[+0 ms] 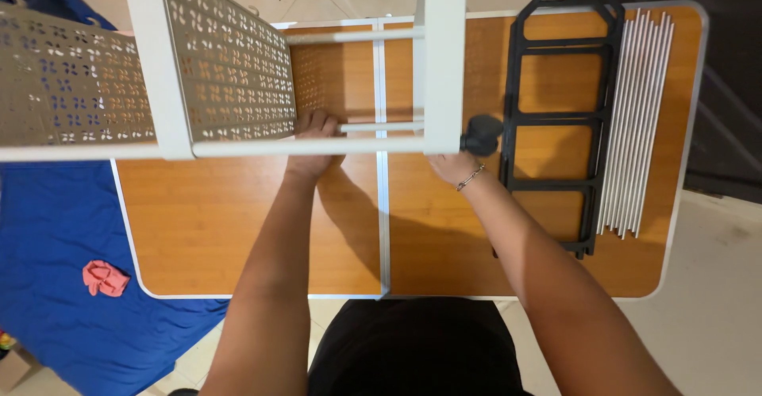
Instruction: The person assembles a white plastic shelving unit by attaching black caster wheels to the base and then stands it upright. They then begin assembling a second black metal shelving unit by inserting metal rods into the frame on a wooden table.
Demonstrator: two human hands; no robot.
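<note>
A white metal rack frame (163, 71) with perforated beige shelf panels (230, 63) is held on its side above a wooden folding table (238, 229). My left hand (316, 138) grips a thin white rod (381, 127) beside the shelf panel. My right hand (454, 162), with a bracelet on its wrist, sits under the white upright post (444, 55), mostly hidden by it, next to a black caster wheel (481, 135) at the post's end.
A black plastic frame (556, 118) lies on the table's right half, with a bundle of white rods (635, 118) beside it. A blue sheet (55, 285) covers the floor at left, with a pink cloth (105, 277) on it.
</note>
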